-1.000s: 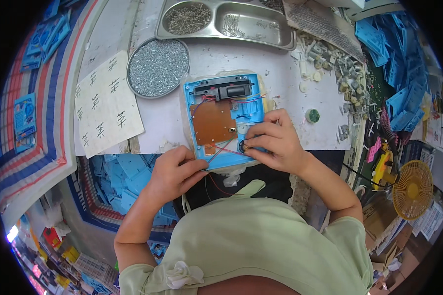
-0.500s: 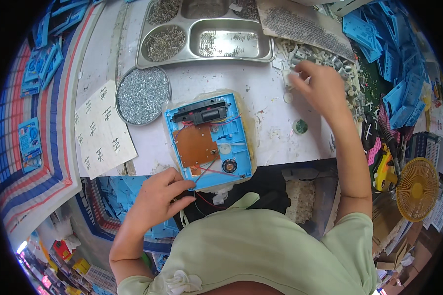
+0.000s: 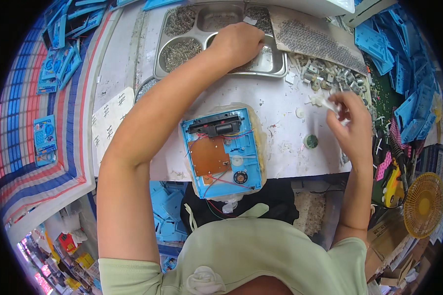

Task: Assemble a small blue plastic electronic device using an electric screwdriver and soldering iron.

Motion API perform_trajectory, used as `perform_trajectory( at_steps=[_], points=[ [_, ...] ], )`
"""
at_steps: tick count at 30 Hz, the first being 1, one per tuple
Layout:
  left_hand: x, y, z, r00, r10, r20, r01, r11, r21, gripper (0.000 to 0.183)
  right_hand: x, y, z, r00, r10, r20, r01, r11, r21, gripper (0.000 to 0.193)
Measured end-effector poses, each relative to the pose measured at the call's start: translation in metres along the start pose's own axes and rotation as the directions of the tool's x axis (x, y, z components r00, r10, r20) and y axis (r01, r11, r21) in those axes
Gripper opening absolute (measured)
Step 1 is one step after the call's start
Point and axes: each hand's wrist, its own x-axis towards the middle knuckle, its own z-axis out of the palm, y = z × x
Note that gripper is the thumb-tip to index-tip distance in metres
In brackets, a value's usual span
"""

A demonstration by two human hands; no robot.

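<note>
My left hand [image 3: 237,45] reaches over the divided steel tray [image 3: 221,33], its fingers bunched and pointing down into the large right compartment. The fingertips are partly hidden, so what they pinch does not show. On the right, my right hand [image 3: 352,129] has thumb and fingers bent about a small white plastic piece [image 3: 321,102], slightly blurred, beside a pile of small metal and plastic parts [image 3: 325,76]. Between the arms lies a blue plastic housing [image 3: 248,162], open side up, with a brown circuit board [image 3: 207,156], a black mechanism [image 3: 216,127], a round speaker [image 3: 240,177] and loose wires.
My left forearm covers most of a round dish of small metal pieces [image 3: 145,88] and part of a paper with handwriting [image 3: 114,115]. A green-filled round cap [image 3: 310,141] is near my right hand. Blue housings [image 3: 411,64] pile up at right, near a yellow fan [image 3: 425,204].
My left hand has left the housing's lower edge and gone up to the steel tray. The right hand has drawn back from the parts pile with the white piece. The view has shifted slightly.
</note>
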Motion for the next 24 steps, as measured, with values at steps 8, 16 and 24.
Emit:
perform_trajectory(
  at_steps=[8, 16, 24],
  points=[
    [0.014, 0.014, 0.013, 0.992, -0.065, 0.107, 0.051, 0.990, 0.129, 0.019, -0.038, -0.003, -0.001, 0.999, 0.028, -0.033, -0.024, 0.992, 0.128, 0.019],
    [-0.023, 0.005, -0.019, 0.965, 0.008, -0.263, -0.034, 0.995, -0.093, 0.015, -0.031, -0.017, 0.007, 0.998, -0.013, -0.063, 0.035, 0.936, 0.349, 0.020],
    [-0.047, 0.020, -0.052, 0.960, -0.258, -0.110, 0.171, 0.849, -0.500, 0.017, 0.085, -0.031, 0.049, 0.993, -0.070, 0.091, 0.058, 0.990, 0.132, 0.029]
  ],
)
